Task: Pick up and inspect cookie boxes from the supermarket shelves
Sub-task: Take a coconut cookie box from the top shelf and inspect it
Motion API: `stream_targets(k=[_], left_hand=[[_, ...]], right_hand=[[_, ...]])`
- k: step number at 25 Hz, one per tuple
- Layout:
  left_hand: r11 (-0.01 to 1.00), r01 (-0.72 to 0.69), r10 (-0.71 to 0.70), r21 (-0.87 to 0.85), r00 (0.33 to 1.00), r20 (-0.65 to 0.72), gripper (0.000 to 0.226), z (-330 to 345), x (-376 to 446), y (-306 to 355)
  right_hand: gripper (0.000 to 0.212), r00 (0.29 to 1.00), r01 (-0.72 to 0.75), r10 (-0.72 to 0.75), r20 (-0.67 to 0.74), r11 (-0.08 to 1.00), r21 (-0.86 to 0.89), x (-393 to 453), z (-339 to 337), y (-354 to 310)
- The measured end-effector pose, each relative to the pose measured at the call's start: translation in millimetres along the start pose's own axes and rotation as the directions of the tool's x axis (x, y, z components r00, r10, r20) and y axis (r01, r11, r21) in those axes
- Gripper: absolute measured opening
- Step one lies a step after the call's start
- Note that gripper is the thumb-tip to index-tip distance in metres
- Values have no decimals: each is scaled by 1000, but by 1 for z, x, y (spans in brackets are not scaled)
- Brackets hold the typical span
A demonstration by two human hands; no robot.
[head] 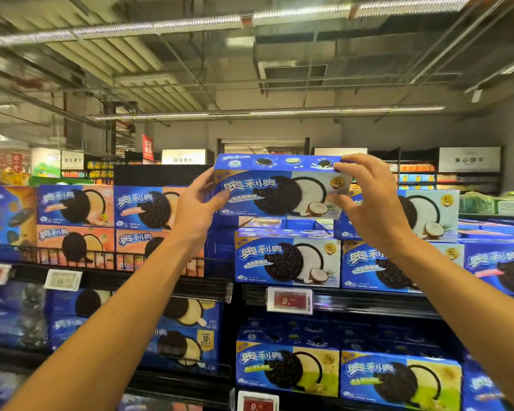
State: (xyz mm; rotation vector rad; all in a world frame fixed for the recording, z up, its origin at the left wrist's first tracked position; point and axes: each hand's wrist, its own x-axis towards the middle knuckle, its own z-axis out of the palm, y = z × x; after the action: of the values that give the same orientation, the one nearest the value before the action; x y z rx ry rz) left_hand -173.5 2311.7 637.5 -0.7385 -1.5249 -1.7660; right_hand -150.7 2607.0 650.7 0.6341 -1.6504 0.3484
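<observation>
A blue cookie box (279,186) with a black cookie and a coconut picture is held up in front of the top shelf, front face towards me. My left hand (198,207) grips its left end, thumb on the front. My right hand (368,200) grips its right end, fingers over the top edge and thumb on the front. The box hangs just above a matching coconut box (287,261) that stands on the shelf.
More coconut boxes (428,215) are stacked to the right. Peach-coloured cookie boxes (74,206) fill the shelf to the left behind a wire rail. Yellow-green boxes (288,369) stand on the lower shelf. A red price tag (290,301) sits on the shelf edge.
</observation>
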Motion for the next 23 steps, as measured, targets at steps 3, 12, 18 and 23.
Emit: stream_targets(k=[3, 12, 18, 23], left_hand=[[995, 47, -42, -83, 997, 65, 35, 3, -8, 12], [965, 220, -229, -144, 972, -45, 53, 29, -54, 33], [984, 124, -147, -126, 970, -193, 26, 56, -109, 29], [956, 153, -174, -252, 983, -65, 35, 63, -158, 22]], right_hand=[[53, 993, -107, 99, 67, 984, 141, -3, -11, -3], [42, 767, -586, 592, 250, 485, 649, -28, -37, -14], [45, 755, -558, 555, 350, 263, 787, -68, -51, -39], [43, 688, -527, 597, 413, 20, 849, -116, -59, -45]])
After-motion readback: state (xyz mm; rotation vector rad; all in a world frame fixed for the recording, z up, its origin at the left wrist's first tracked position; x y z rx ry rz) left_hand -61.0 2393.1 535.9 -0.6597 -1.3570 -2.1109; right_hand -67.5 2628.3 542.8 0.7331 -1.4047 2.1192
